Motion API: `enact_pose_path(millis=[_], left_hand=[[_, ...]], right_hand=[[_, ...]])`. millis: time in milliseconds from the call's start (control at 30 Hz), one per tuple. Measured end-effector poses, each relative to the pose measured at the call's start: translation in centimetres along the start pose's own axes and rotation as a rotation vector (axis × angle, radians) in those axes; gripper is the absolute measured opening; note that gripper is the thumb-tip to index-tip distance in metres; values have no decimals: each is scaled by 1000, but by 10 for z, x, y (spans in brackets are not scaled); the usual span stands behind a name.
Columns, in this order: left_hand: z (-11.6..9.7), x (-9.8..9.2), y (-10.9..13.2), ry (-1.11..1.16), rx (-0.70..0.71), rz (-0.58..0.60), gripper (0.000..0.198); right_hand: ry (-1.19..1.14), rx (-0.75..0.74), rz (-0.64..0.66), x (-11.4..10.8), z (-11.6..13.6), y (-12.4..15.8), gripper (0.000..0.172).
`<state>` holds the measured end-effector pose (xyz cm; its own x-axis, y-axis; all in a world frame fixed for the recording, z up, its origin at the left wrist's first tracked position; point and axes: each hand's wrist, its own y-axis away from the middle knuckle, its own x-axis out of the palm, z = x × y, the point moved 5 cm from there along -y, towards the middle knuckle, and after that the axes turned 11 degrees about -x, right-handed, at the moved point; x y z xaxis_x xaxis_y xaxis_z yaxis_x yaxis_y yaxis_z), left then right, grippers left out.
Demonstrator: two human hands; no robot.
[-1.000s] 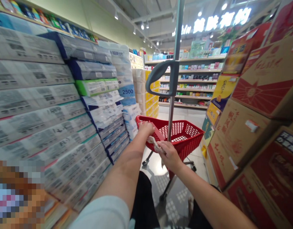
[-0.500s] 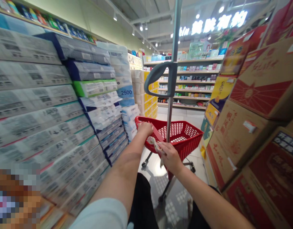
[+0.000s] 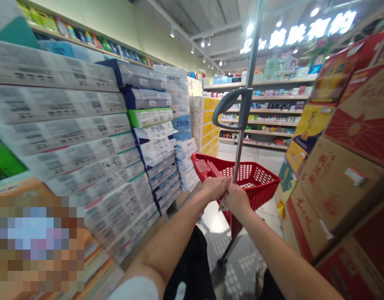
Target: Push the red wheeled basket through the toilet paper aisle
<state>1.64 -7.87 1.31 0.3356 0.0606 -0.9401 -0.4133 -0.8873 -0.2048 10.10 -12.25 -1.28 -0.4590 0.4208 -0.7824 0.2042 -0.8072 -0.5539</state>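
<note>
Both hands meet at the near rim of the red basket cart (image 3: 257, 183), just below frame centre. The left hand (image 3: 215, 186) is curled down over the rim with fingers together. The right hand (image 3: 235, 199) sits touching it at its 4 o'clock, closed around a small pale scrap (image 3: 222, 205), of which only a corner shows below the knuckles. What exactly each hand clamps besides the scrap cannot be told, as the backs of the hands cover the contact.

The metal pole (image 3: 242, 137) of the cart rises from just behind the hands toward 12 o'clock and carries a grey loop handle (image 3: 231, 106). The mesh basket extends from the hands toward 2 o'clock; its interior near the hands is hidden.

At 9 o'clock, stacked tissue packs (image 3: 86, 137) form a wall close beside the left forearm. At 3 o'clock, stacked cartons (image 3: 351, 158) in red and brown stand close beside the cart. The glossy floor (image 3: 217, 225) aisle between the two is narrow. Store shelves (image 3: 267, 112) close the aisle at 12 o'clock, well apart from the cart.

The cart's lower frame is largely covered by the forearms. A pixelated patch covers the corner at 8 o'clock, and the left-hand packs are blurred
</note>
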Motion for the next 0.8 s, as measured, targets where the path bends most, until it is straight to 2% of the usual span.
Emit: enact_pose_path(millis=[133,233,333,433,633,800], left_hand=[[-12,-1,18,-125,-9,-119,54],[-15,5,17,-173,-37,-158,49],[-16,11,13,-186,-45,-136,47],[-19,14,10,-191,-71,-97,45],[-29,14,14,-223,-2,4,35],[-33,13,18,-226,-25,4,36]], right_hand=[[-28,80,-28,0,-5,7,24],[-61,140,-94,5,-13,16,37],[-107,92,-191,12,-19,24,44],[-161,-10,-248,15,-23,32,43],[-278,-73,-189,1,-25,42,35],[-213,-94,-91,-13,-22,43,31]])
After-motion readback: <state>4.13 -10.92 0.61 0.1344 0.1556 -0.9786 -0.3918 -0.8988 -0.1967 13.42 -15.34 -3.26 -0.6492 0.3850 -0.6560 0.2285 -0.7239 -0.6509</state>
